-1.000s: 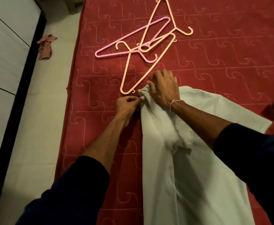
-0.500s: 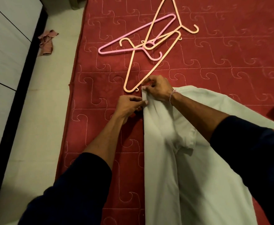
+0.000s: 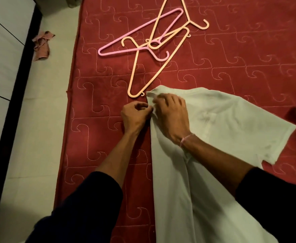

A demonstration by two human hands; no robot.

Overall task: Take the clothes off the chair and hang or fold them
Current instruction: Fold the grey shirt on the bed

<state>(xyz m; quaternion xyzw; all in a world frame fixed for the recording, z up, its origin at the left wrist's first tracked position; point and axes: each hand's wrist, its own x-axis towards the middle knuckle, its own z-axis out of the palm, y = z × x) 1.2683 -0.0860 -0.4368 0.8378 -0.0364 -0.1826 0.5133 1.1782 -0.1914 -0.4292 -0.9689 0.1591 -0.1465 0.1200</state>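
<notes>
Fold step in hand: pale green shirt laid on red mattress, left edge pinched by left hand, right hand curled on shoulder. Next: edge squared, fold pressed flat.

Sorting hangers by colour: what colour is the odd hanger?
Pink hanger, among peach ones; head view.

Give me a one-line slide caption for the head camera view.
Both hands pinch a pale shirt's folded edge on a red mattress near three hangers.

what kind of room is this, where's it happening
Probably a bedroom: a quilted red mattress holds a pale shirt and plastic hangers, beside what looks like a wardrobe.
</notes>
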